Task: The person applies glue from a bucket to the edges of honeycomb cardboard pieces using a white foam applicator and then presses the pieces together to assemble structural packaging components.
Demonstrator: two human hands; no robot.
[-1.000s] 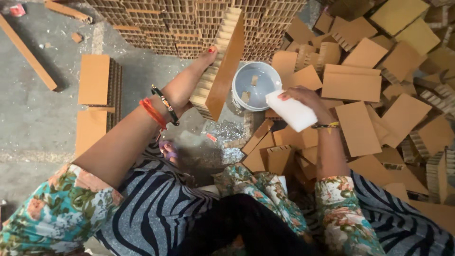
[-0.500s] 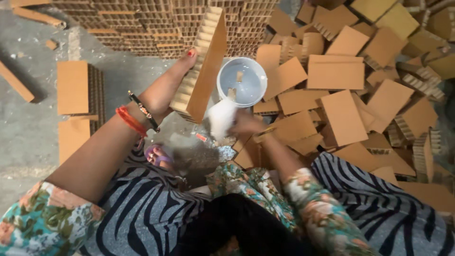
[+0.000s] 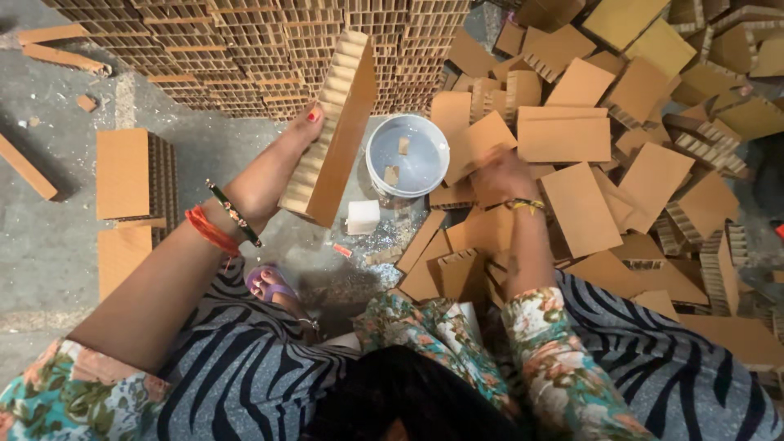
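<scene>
The left hand [image 3: 282,167] is holding a long cardboard block [image 3: 331,131] upright and slightly tilted, its corrugated edge facing left and its plain brown face to the right. The fingers [image 3: 313,114] are wrapping round the block's edge from behind, closed on it, with one red nail showing. The block is hanging above the floor [image 3: 49,237], just left of a white bucket [image 3: 407,155] that is sitting on the floor with two small cardboard scraps floating in its pale liquid.

The right hand [image 3: 498,173] is reaching down onto the heap of cardboard pieces [image 3: 572,139] to the right of the bucket. It is blurred, so whether its fingers are gripping a piece or only touching one cannot be told. A yellow bangle is circling that wrist; red and dark bangles are sitting on the left wrist.

A white sponge [image 3: 363,217] is lying on the floor just below the block's lower end, near the bucket, with glittery scraps beside it. A stacked wall of blocks [image 3: 245,49] is running along the floor's far edge. Two flat stacks [image 3: 126,175] are resting near the left edge, well apart from the hands. A sandalled foot [image 3: 268,282] is showing under the left forearm.
</scene>
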